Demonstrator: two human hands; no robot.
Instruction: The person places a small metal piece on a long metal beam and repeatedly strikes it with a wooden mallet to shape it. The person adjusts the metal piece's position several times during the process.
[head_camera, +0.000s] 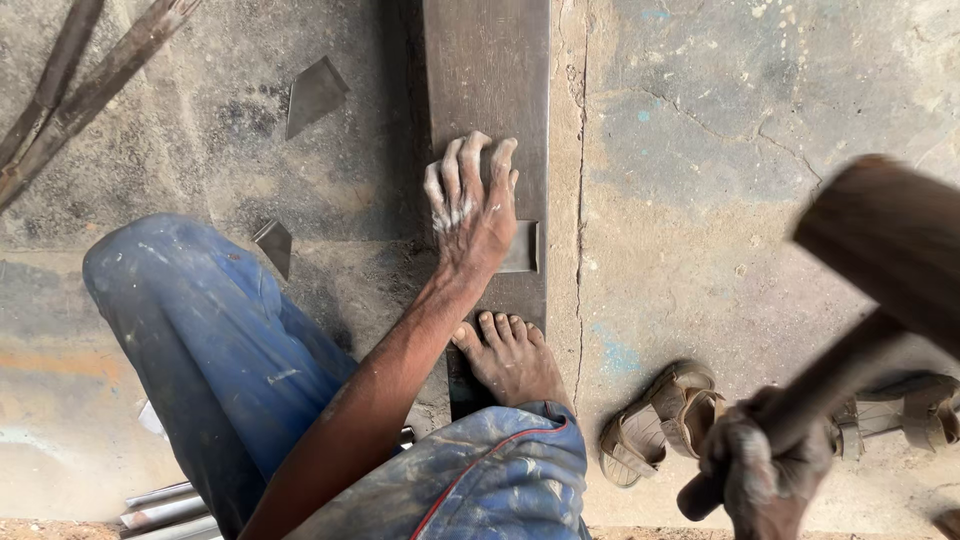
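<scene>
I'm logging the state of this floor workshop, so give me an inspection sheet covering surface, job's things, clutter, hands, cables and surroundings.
Surface: cracked, dusty concrete floor, stained.
Job's things: long flat metal bar lying on the floor; small metal piece on it; wooden mallet raised and motion-blurred.
Clutter: two cut metal offcuts left of the bar; sandals on the floor; pale tubes at the bottom edge.
Hands: left hand pressed flat on the bar beside the small piece; right hand gripping the mallet handle.
Cables: nothing seen.
Surroundings: bare foot on the bar; metal rods top left.
</scene>
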